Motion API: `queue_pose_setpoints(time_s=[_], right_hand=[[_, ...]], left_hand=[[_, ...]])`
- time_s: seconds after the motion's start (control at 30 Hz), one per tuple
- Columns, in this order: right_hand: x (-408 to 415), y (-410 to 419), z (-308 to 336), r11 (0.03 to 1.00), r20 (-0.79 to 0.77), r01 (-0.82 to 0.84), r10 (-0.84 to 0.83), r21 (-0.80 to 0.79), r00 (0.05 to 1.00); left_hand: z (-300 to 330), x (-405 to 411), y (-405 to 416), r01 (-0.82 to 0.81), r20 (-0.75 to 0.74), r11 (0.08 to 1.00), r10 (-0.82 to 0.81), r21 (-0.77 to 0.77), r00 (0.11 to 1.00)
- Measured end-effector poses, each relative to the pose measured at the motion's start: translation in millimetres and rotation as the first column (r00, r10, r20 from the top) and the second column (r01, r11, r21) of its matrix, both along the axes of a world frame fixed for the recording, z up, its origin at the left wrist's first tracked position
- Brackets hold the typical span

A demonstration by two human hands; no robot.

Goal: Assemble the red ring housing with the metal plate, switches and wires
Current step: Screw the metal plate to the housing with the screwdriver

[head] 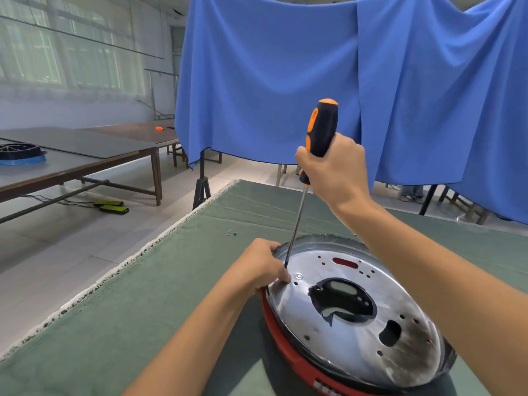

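Gripping hard on both sides right now: my left hand (pixel 264 267) has its fingers curled over the far-left rim of the shiny round metal plate (pixel 357 318), fingertip pressed down right beside the screwdriver tip, maybe steadying a screw, though I can't actually see one under it. My right hand (pixel 335 170) is wrapped tight around the lower part of the black-and-orange handled screwdriver (pixel 321 130), held nearly upright with its long thin steel shaft running down to the plate's edge.

Progress-wise, I'd call it somewhere in the middle. The plate is already seated on the glossy red plastic ring housing (pixel 285 347), which sits on the green felt-like table cover (pixel 143 310) right in front of me. One small screw head (pixel 299 276) looks to be in already, just right of the tip. Lots of little holes across the plate look bare, so more fastening is probably left. Two tiny loose screws (pixel 232 232) lie on the cloth, well left of the shaft. No switches or wires visible from here.

Texture notes: the plate is mirror-polished with a smoky scorched patch near its right side, a big irregular central cutout, an oval hole, and a red slot showing through near the far edge.
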State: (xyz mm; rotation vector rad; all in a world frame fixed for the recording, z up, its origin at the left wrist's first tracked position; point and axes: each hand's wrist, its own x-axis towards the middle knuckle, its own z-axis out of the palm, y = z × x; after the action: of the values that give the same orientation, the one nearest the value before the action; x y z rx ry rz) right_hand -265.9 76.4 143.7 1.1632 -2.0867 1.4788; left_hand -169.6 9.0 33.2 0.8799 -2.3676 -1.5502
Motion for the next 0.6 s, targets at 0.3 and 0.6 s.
queue_pose_setpoints(time_s=[0.3, 0.6], right_hand=[[-4.1, 34.5, 29.3, 0.811, 0.382, -0.498, 0.374, 0.307, 0.845], [11.4, 13.0, 3.9, 0.984, 0.126, -0.135, 0.12, 0.118, 0.985]], left_hand=[[-0.4, 2.7, -0.1, -0.013, 0.005, 1.0, 0.013, 0.01, 1.0], [4.6, 4.0, 1.9, 0.096, 0.008, 0.99, -0.096, -0.104, 0.995]])
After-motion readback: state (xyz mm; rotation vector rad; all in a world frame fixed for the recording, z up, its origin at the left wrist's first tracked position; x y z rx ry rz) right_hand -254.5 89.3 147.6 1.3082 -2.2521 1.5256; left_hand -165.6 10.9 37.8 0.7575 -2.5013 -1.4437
